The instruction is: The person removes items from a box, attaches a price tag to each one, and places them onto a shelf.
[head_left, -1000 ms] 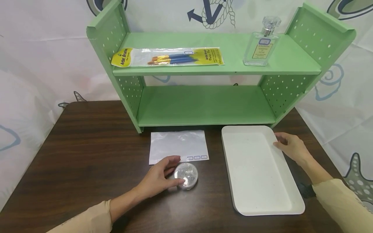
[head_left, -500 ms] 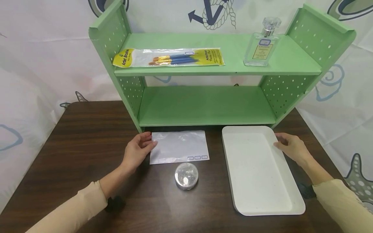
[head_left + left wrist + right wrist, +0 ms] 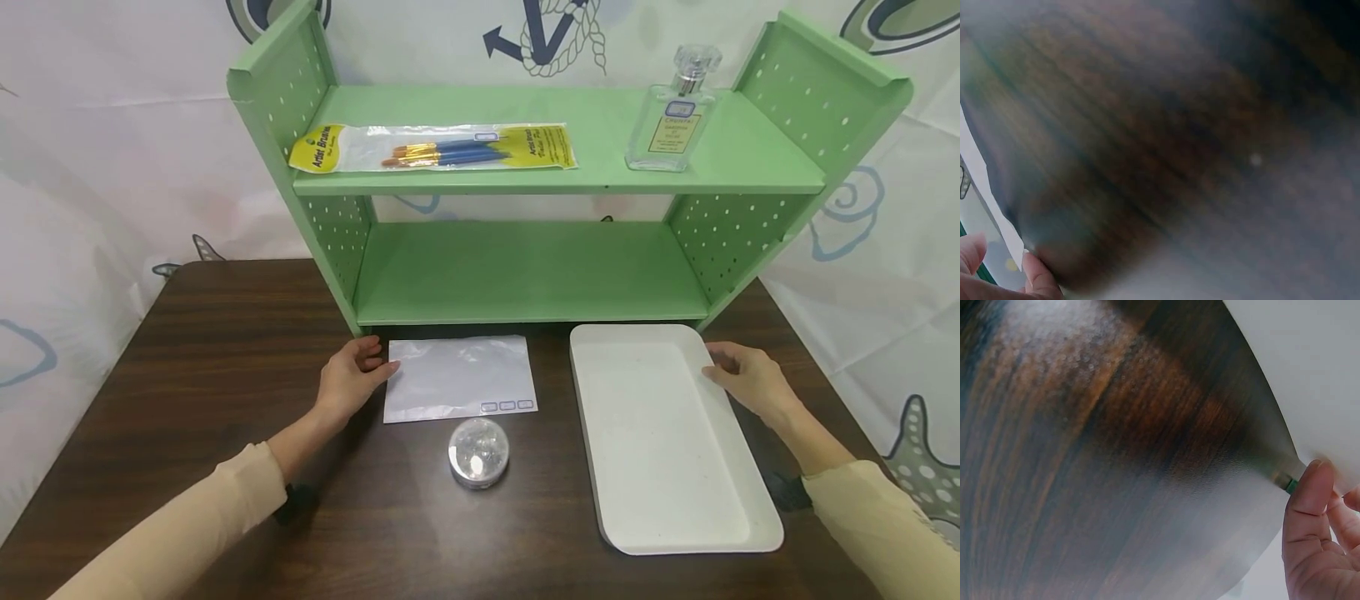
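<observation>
At the left edge of a flat, shiny white packet (image 3: 459, 379) is my left hand (image 3: 351, 377). Its fingers are loosely bent, with a gap between thumb and finger, and the thumb tip reaches over the packet's edge. In the left wrist view only the fingertips (image 3: 1038, 275) show, near a white edge. My right hand (image 3: 748, 379) holds the white tray (image 3: 667, 433) by its right rim, thumb over the edge and other fingers outside. The right wrist view shows the thumb against the tray's edge. A round, clear-lidded tub (image 3: 478, 452) with silvery contents stands below the packet.
Behind is a green two-tier shelf (image 3: 525, 271). A packet of artist brushes (image 3: 433, 147) and a glass perfume bottle (image 3: 672, 125) are on its upper board. Dark wooden table (image 3: 202, 375) extends to the left. A printed cloth (image 3: 112, 167) hangs behind.
My left hand has left the round tub and moved up and left to the white packet's edge, then drawn back slightly. My right hand stays at the tray.
</observation>
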The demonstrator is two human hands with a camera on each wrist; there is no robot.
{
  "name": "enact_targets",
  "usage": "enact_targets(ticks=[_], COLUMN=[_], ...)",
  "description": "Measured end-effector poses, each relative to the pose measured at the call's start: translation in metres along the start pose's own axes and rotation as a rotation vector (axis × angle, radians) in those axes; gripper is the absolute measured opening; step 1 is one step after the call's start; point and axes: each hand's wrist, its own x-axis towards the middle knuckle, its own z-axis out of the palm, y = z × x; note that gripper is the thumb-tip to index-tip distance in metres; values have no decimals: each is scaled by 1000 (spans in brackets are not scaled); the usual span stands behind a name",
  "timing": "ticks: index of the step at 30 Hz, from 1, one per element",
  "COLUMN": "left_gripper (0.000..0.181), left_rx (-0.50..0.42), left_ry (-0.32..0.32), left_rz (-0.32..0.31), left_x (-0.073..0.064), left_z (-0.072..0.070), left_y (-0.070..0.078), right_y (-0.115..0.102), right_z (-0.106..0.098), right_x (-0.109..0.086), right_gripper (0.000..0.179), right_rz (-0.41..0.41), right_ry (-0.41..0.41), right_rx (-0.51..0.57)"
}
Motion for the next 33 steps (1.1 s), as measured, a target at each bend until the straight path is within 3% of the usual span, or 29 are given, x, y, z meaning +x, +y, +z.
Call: enact_targets(ticks=[7,23,33], left_gripper=[58,55,46], left_rx=[63,187,191], left_ry=[-16,14,24], left_rz=[36,129,147], left_x=[0,3,3], left_z=[2,7,9], left_y=[1,-5,-5], right_y=[-2,-5,-6], right_z=[0,-1,-4], right_x=[0,0,1], right_gripper=[48,48,48], right_rz=[12,12,26], right_ry=[-7,-16,-41], right_rx=[3,-4,-22])
